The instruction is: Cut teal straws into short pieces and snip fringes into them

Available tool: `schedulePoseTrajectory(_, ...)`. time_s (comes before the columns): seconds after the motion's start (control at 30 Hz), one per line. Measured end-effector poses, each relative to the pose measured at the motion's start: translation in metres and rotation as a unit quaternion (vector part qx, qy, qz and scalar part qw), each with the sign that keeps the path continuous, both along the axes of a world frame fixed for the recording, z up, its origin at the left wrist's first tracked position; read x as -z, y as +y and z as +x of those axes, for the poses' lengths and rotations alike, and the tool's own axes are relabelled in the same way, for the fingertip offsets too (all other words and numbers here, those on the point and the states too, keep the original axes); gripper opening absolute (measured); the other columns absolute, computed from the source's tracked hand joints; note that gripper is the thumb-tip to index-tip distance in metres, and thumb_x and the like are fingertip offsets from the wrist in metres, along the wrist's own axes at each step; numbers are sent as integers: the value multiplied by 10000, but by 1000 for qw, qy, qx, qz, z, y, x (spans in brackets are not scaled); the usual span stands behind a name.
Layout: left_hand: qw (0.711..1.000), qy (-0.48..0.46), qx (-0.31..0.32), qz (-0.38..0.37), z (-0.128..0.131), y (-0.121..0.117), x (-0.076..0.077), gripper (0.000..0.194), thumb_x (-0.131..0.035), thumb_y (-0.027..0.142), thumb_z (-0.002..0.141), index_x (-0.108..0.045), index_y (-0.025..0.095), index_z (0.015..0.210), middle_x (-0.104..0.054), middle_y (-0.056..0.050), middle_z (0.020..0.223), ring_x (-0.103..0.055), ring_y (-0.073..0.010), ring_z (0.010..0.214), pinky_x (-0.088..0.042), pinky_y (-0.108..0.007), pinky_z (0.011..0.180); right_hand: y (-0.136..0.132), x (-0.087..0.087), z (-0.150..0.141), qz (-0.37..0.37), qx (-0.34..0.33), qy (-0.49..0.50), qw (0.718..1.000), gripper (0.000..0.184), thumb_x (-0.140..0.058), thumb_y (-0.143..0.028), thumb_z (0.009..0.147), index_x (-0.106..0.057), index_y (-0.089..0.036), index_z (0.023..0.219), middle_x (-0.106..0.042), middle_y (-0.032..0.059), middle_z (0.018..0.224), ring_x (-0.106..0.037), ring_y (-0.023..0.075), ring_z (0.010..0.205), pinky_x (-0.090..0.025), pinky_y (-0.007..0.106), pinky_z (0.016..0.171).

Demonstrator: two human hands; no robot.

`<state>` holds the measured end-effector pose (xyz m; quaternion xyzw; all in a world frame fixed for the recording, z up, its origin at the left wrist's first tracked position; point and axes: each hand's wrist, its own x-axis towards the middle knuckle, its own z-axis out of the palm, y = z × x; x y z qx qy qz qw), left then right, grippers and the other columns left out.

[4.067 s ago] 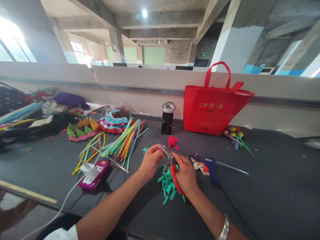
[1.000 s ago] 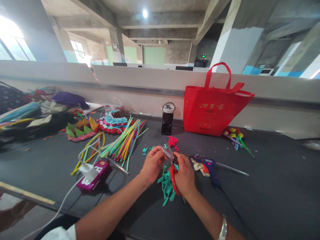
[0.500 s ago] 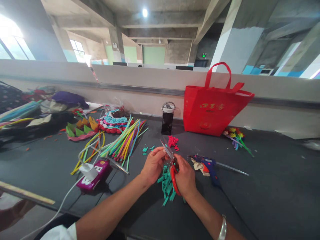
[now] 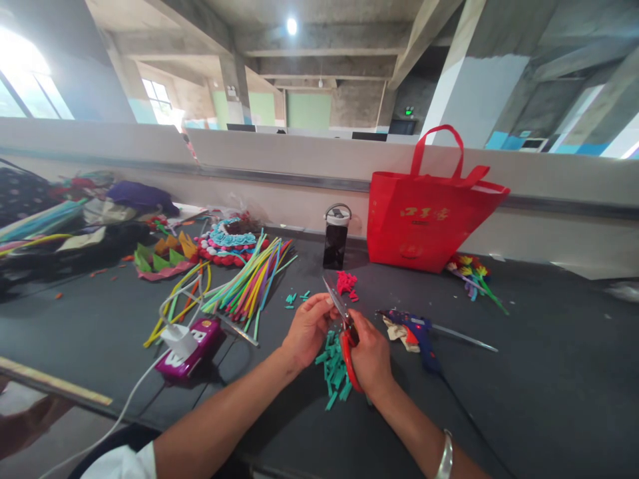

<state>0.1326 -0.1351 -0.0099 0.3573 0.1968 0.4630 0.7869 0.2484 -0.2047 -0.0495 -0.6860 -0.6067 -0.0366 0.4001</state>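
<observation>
Red-handled scissors (image 4: 351, 359) are gripped in my right hand (image 4: 372, 352), blades pointing up and to the left. My left hand (image 4: 309, 329) is closed in a pinch beside the blades; whatever lies between its fingertips is too small to make out. Beneath both hands is a heap of cut green strips (image 4: 335, 369) on the dark table. Just beyond the blade tips sits a small pile of red pieces (image 4: 346, 283). A few short teal pieces (image 4: 291, 301) lie left of it.
A blue glue gun (image 4: 419, 329) with a glue stick rests at right. Behind stand a bottle (image 4: 335, 243) and a red bag (image 4: 424, 219). At left are colourful stems (image 4: 254, 279), a purple power strip (image 4: 190, 349) with a white cable, and flower crafts (image 4: 229, 239).
Both hands stay almost in place, with the scissors still between them. The view has shifted very slightly; nothing on the table has visibly moved.
</observation>
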Motion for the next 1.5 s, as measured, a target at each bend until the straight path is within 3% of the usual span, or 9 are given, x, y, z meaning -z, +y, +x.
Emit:
schedulePoseTrajectory(0.37,1000,1,6,1,0,0,0,167,-767,267,700,-680,138,760,-609,4,672,-529,-90,638,-414,-216,666,-1,4,0,12,-19,24,999,365,-464,-154,843,-594,-160,1184,-729,92,963,-704,219,844,-544,320,764)
schedulePoseTrajectory(0.63,1000,-7,13,-6,3,-1,7,139,-766,234,696,-671,146,747,-602,12,630,-513,-88,606,-412,-228,665,2,1,3,5,-10,11,1000,392,-485,-158,825,-575,-167,1206,-715,99,1046,-699,234,899,-542,341,781)
schedulePoseTrajectory(0.87,1000,3,11,-8,3,-1,7,144,-761,235,701,-668,135,749,-607,2,636,-511,-84,605,-394,-209,639,-1,-2,2,11,-44,56,997,351,-464,-147,819,-593,-163,1145,-731,85,962,-705,225,859,-537,326,762)
schedulePoseTrajectory(1.1,1000,-3,19,25,0,1,1,149,-693,245,748,-608,145,678,-525,19,601,-470,-94,586,-379,-238,634,1,-9,6,8,-21,116,993,280,-484,-237,857,-601,-177,1104,-721,46,820,-693,205,736,-520,289,679)
schedulePoseTrajectory(1.27,999,11,39,25,1,2,1,173,-652,242,773,-572,152,648,-491,27,581,-448,-98,570,-380,-253,649,1,-12,15,27,-21,128,991,304,-505,-292,867,-574,-178,1140,-720,75,983,-695,211,865,-528,309,775)
schedulePoseTrajectory(1.37,999,7,41,30,2,1,3,151,-661,237,781,-583,153,683,-511,24,605,-454,-97,584,-374,-247,654,2,-10,14,24,-17,91,995,353,-503,-233,837,-560,-175,1180,-689,105,1107,-672,234,974,-520,348,846)
schedulePoseTrajectory(1.5,998,9,45,33,3,-1,4,137,-669,250,787,-600,151,722,-553,12,623,-493,-106,613,-381,-243,665,2,-9,9,-20,-20,57,998,420,-502,-135,775,-556,-176,1190,-687,93,1075,-668,242,958,-526,369,842)
